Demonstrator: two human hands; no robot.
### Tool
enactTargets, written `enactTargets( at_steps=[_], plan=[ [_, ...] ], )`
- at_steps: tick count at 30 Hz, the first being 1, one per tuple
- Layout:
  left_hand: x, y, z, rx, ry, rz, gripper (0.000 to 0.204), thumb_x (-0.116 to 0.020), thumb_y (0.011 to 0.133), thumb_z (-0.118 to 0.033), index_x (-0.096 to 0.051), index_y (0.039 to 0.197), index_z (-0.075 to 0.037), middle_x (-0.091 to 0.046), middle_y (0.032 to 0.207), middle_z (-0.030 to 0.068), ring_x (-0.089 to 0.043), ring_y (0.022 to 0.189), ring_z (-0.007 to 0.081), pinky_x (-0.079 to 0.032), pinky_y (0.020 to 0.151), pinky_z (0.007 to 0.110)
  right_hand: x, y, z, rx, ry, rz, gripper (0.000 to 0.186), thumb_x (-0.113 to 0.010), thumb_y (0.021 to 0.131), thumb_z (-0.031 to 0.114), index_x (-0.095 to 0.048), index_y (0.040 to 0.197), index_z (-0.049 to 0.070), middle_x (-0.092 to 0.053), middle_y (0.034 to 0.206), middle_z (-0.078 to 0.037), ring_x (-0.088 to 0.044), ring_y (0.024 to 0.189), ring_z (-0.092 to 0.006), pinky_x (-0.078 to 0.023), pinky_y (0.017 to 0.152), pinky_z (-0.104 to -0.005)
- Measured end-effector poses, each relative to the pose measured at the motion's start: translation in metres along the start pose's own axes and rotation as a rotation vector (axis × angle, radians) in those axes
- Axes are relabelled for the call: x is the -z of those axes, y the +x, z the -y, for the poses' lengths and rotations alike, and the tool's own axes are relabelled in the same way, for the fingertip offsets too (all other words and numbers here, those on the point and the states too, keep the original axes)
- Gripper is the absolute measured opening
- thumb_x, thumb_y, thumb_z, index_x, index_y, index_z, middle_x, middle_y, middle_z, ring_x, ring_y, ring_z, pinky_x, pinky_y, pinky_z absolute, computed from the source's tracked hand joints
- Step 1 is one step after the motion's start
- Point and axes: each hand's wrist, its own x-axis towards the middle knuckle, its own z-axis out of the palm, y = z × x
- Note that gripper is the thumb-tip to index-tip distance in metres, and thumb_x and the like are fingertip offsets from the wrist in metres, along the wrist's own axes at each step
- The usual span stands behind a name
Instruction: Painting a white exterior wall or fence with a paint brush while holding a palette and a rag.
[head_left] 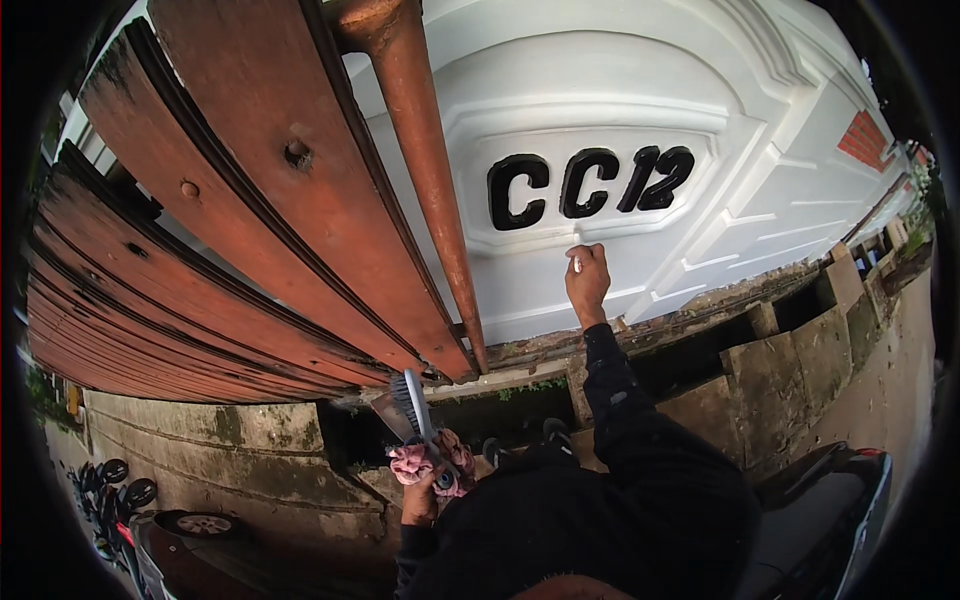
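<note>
My right hand (588, 284) is closed and raised against the white wall (530, 290), just under a framed panel with black raised characters (590, 190). A small white bit shows at its fingers; what it is I cannot make out. Low by my body, my left hand (420, 503) is closed around a bunched pink cloth (412, 464) and a scrub brush (417, 400) with a grey handle and dark bristles. Beside the brush a flat, brownish blade-like piece (392, 412) sticks out. Part of a round item shows in the folds of the cloth.
A reddish-brown slatted gate (270, 150) with a round post (430, 170) stands at the left. Below the wall runs an open drain (510, 415) with concrete slabs (770, 385); my feet (556, 432) are beside it. Cars (825, 510) and motorbikes (110, 495) stand behind me.
</note>
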Motion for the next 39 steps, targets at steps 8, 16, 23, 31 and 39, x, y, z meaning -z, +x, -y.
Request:
enactTargets(
  at_steps=[8, 16, 23, 31, 39],
  plan=[
    [-0.002, -0.004, -0.003, -0.019, -0.012, -0.021, 0.033, -0.068, 0.081, -0.001, -0.060, 0.113, -0.005, -0.065, 0.105, 0.0020, -0.063, 0.098, 0.0179, -0.050, 0.087, 0.033, -0.008, -0.050, 0.068, 0.121, 0.312, 0.211, 0.018, -0.067, 0.077, -0.001, -0.066, 0.087, 0.014, -0.054, 0.088, -0.005, -0.061, 0.077, -0.0274, -0.050, 0.070, -0.0357],
    [-0.008, -0.006, -0.011, 0.013, 0.011, -0.021, 0.038, -0.067, 0.081, 0.001, -0.057, 0.118, -0.006, -0.063, 0.106, 0.0014, -0.062, 0.099, 0.0171, -0.049, 0.088, 0.032, 0.013, -0.059, 0.035, -0.074, 0.490, 0.047, 0.015, -0.066, 0.082, -0.004, -0.068, 0.086, 0.010, -0.052, 0.085, -0.005, -0.057, 0.078, -0.0209, -0.045, 0.071, -0.0296],
    [-0.004, 0.010, -0.003, 0.053, 0.016, 0.022, 0.044, -0.070, 0.080, 0.003, -0.057, 0.121, -0.005, -0.063, 0.112, 0.0017, -0.062, 0.104, 0.0165, -0.049, 0.091, 0.032, 0.041, -0.068, 0.025, -0.062, 0.479, 0.103, 0.017, -0.067, 0.080, -0.005, -0.069, 0.086, 0.010, -0.056, 0.087, -0.006, -0.059, 0.080, -0.0210, -0.047, 0.072, -0.0300],
    [-0.013, 0.018, -0.002, 0.059, 0.079, 0.132, 0.056, -0.073, 0.075, 0.007, -0.053, 0.126, -0.006, -0.060, 0.116, 0.0037, -0.059, 0.109, 0.0171, -0.048, 0.097, 0.033, 0.052, -0.067, 0.025, -0.062, 0.475, 0.187, 0.012, -0.069, 0.083, -0.001, -0.070, 0.091, 0.006, -0.062, 0.091, -0.006, -0.061, 0.084, -0.0183, -0.048, 0.074, -0.0279],
    [-0.006, 0.016, -0.002, 0.002, 0.054, 0.102, 0.052, -0.071, 0.077, 0.008, -0.054, 0.124, -0.006, -0.060, 0.115, 0.0028, -0.059, 0.107, 0.0174, -0.049, 0.094, 0.032, 0.041, -0.062, -0.014, -0.975, 1.110, 0.251, 0.036, -0.061, 0.095, 0.029, -0.062, 0.114, -0.002, -0.061, 0.106, -0.012, -0.062, 0.088, -0.0224, -0.055, 0.082, -0.0317]
  ],
)
